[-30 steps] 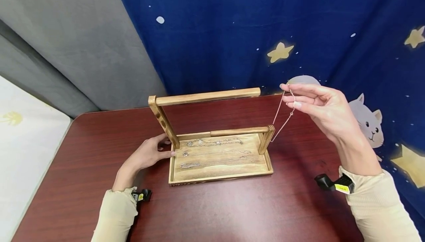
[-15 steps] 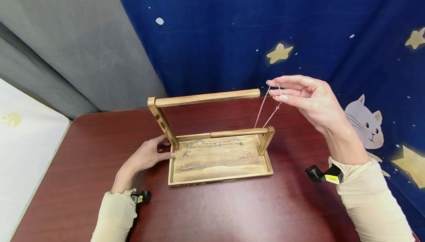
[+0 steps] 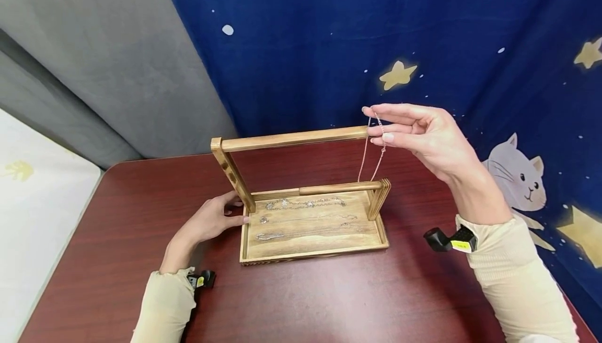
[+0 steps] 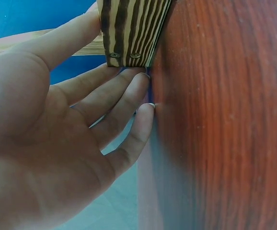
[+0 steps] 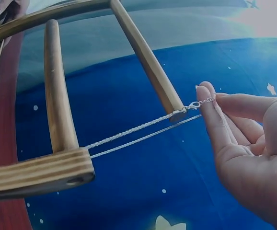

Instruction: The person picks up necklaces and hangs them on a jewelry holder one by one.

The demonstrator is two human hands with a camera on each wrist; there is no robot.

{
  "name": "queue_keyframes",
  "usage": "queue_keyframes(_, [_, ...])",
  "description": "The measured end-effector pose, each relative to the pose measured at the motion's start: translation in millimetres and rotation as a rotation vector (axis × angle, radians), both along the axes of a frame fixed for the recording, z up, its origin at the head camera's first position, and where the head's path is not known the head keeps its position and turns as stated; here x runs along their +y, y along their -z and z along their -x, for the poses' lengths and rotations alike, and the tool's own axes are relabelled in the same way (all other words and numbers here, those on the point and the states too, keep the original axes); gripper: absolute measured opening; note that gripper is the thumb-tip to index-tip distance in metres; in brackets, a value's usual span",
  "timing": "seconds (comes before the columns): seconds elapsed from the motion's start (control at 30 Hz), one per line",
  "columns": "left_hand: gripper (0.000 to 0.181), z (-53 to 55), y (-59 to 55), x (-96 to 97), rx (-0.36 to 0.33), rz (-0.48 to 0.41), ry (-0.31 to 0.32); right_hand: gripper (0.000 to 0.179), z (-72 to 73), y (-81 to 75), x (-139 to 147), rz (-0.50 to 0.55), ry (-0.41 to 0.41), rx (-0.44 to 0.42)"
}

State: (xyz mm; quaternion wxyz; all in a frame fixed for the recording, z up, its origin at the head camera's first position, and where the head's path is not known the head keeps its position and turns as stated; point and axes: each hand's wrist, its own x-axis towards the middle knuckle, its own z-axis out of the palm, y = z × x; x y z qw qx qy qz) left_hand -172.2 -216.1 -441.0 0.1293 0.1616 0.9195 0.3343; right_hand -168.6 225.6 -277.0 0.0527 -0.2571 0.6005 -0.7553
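Tray: shallow wooden tray, rectangular, low-rimmed, pale wood with darker edges; part of a stand with two posts and two bars.
Tray contents: three pieces laid lengthwise: at the back, a charm necklace with silvery flower- or star-like pieces; mid-tray, a fine chain with a round pendant at its left end; in front, another fine chain with a silvery cluster at left (detail too small to read).
Upper bar: upper bar, carried by the tall left post, its right end free.
Lower bar: lower bar, rounded, meeting the short, stripe-grained right post.
Held piece: chain necklace, thin, metallic, with a clasp near the fingers; its loop hangs beside the upper bar's free end and passes behind the lower bar (contact with either bar cannot be told).
Right hand: right hand, thumb and fingers pinching the necklace.
Left hand: left hand, fingers extended and slightly bent, touching the tray's left end.
Table: reddish-brown, wood-grained table, glossy.
Backdrop: blue curtain with stars (grey cloth alongside).
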Motion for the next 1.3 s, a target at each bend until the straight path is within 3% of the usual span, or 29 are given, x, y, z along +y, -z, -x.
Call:
queue_keyframes(0.37, [0.064,3.5,-3.4,1.9,-0.007,0.0,0.012,0.044,8.1,-10.1,-17,-0.025,-0.021,0.015])
queue_keyframes(0.77, [0.061,0.0,-2.5,0.3,-0.006,0.006,0.01,0.036,11.2,-10.1,-37,-0.083,0.001,-0.018])
queue_keyframes(1.07, [0.064,-1.8,-1.9,2.1,-0.011,0.009,0.013,0.046,11.7,-13.8,-46,-0.121,-0.092,-0.001])
queue_keyframes(1.3, [0.065,-3.0,-1.9,2.1,-0.005,0.007,0.006,0.045,12.7,-16.9,-58,-0.138,-0.101,0.031])
